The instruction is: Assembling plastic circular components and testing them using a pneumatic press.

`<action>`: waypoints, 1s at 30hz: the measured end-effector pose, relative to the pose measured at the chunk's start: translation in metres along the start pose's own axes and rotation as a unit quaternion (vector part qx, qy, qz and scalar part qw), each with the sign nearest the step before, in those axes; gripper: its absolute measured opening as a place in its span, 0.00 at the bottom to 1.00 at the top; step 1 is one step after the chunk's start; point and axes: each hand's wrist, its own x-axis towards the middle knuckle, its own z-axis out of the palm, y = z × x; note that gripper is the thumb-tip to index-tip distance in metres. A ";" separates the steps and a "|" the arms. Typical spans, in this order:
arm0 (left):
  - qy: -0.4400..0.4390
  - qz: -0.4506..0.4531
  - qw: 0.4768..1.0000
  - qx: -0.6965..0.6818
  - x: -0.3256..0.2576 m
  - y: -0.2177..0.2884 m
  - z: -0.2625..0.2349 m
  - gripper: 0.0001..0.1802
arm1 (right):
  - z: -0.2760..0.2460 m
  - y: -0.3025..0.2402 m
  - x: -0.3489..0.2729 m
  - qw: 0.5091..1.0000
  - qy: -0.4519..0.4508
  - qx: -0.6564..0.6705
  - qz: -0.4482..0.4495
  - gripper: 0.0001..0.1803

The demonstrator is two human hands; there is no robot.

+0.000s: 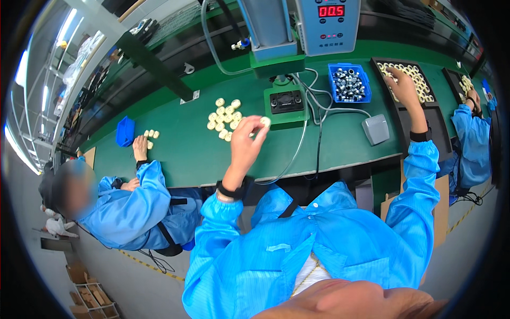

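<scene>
Cream round piece (265, 122) sits pinched by your left hand (246, 142), just left of the black fixture (286, 102) and closer to you — your right hand (404, 88) is farther off, over the dark tray (431, 114), its grip impossible to tell.

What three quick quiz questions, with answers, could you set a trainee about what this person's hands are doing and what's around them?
1. Multiple choice: the person's left hand holds (a) a cable; (b) a round cream piece; (c) a blue bin.
2. True or false: the bin of metal parts on the green table is red.
3. Fill in the missing word: the person's ____ hand is over the black tray, where many round pieces lie.

Key:
1. b
2. False: the bin of metal parts is blue.
3. right: the right hand is over the black tray.
</scene>
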 end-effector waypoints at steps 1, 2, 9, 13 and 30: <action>-0.002 0.029 1.000 -0.009 0.010 0.000 0.003 0.07 | 0.006 -0.014 -0.001 1.000 -0.010 0.015 -0.024 0.19; 0.000 0.028 1.000 -0.006 0.022 0.002 0.005 0.07 | 0.012 -0.027 -0.003 0.998 -0.021 0.030 -0.048 0.18; -0.005 0.092 0.994 0.067 0.069 -0.014 0.056 0.12 | 0.078 -0.054 -0.009 0.989 -0.065 -0.017 -0.135 0.15; -0.016 0.083 0.993 0.077 0.072 -0.019 0.065 0.13 | 0.084 -0.053 -0.013 0.989 -0.054 -0.034 -0.135 0.14; -0.072 0.119 0.976 0.165 0.074 -0.025 0.055 0.17 | 0.090 -0.049 -0.008 0.994 -0.054 -0.041 -0.091 0.21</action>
